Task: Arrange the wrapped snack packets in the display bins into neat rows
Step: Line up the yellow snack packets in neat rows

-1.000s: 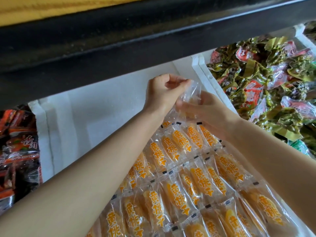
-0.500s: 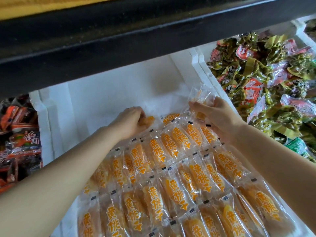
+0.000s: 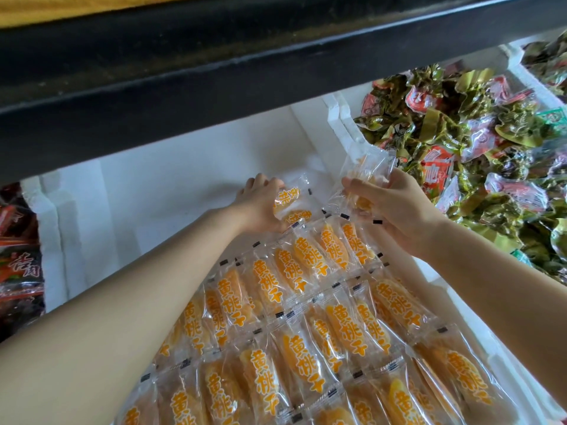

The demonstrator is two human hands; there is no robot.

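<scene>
Clear packets of orange dried peach (image 3: 306, 302) with orange lettering lie in overlapping rows in the white foam bin (image 3: 147, 191). My left hand (image 3: 260, 207) grips a packet (image 3: 291, 199) at the far end of the rows, low on the bin floor. My right hand (image 3: 395, 204) holds a small bunch of packets (image 3: 365, 173) lifted above the top row, beside the bin's right wall. The far half of the bin floor shows bare white.
A neighbouring white bin (image 3: 337, 118) on the right is heaped with green and red wrapped snacks (image 3: 478, 142). Dark red packets (image 3: 18, 271) fill a bin at the left. A black shelf edge (image 3: 214, 72) overhangs the back of the bins.
My left hand left the shared packet, dropped to the bin floor and moved along the top row's far end. My right hand stayed raised, holding its packets near the right wall.
</scene>
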